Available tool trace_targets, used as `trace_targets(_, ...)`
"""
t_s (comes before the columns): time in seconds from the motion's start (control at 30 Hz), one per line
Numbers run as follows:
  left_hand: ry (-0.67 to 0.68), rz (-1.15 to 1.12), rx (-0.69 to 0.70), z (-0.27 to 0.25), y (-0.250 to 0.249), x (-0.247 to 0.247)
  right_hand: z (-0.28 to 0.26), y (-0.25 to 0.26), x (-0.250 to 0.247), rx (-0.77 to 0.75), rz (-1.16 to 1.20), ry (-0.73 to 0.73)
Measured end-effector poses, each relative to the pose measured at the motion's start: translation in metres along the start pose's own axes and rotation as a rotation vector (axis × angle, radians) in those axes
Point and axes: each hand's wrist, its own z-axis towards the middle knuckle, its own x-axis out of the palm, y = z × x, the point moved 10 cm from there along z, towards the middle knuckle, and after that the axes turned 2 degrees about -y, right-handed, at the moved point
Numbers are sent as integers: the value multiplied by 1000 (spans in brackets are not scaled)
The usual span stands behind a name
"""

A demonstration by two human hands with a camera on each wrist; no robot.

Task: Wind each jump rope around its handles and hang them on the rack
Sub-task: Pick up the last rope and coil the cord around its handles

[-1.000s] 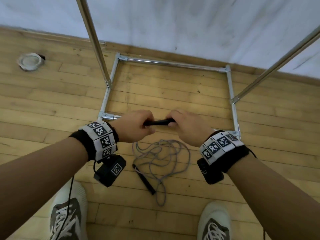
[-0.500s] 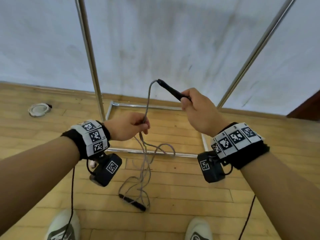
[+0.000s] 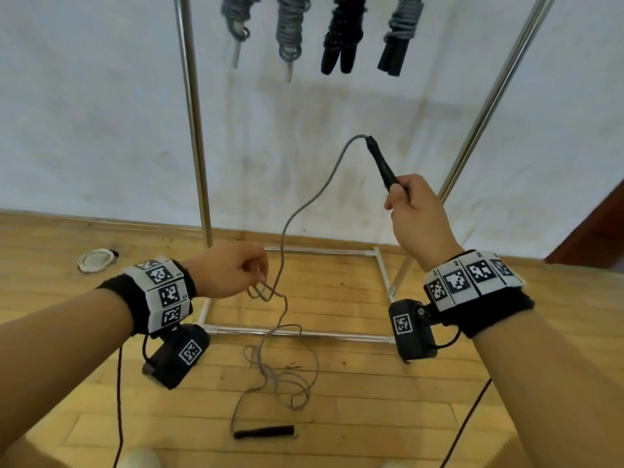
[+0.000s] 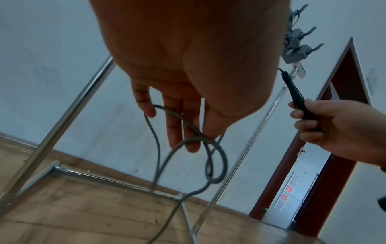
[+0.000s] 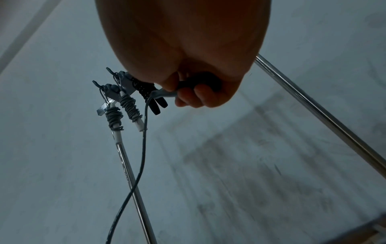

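Observation:
My right hand (image 3: 400,199) grips a black handle (image 3: 380,162) of a grey jump rope (image 3: 305,204) and holds it up, tip pointing up, in front of the rack. From the handle's tip the rope arcs down to my left hand (image 3: 260,280), which pinches it, small loops hanging off the fingers (image 4: 177,125). Below, the rope drops into a loose tangle on the floor (image 3: 290,376). Its second black handle (image 3: 264,327) lies flat on the floor near my feet. In the right wrist view the fingers (image 5: 200,97) curl round the handle.
A chrome rack has slanting uprights (image 3: 193,130) and a floor frame (image 3: 304,333) against a white wall. Several wound ropes hang from its top, grey ones (image 3: 289,25) and a black one (image 3: 341,35). A round white floor fitting (image 3: 96,260) lies at left; a dark door frame (image 4: 325,132) at right.
The right hand lifted the handle off the floor and raised it high. The left hand let go of the handle and slid along the rope, drawing it up. The head tilted up.

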Motion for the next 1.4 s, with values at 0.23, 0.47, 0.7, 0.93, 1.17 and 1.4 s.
trace_targets(0.23,-87,-105,-86,18,3,-7,-20,28,47,-94,121,236)
trace_targets(0.47,-230,-418,56,37,-35,-21,-30,37,72,-137,103,321)
trace_targets(0.7,-59,-279,6,42,-6,9,4,-6,45,-15,117,96)
trace_targets(0.93,-28,-135,-67,44,26,12,22,-46,23,88,123,-63)
trace_targets(1.17,-81,-65,-60,46,12,4,10,-34,56,82,161,75)
trace_targets(1.4,36,-49,51,44,-23,21,-34,19,113,-265,-79,358)
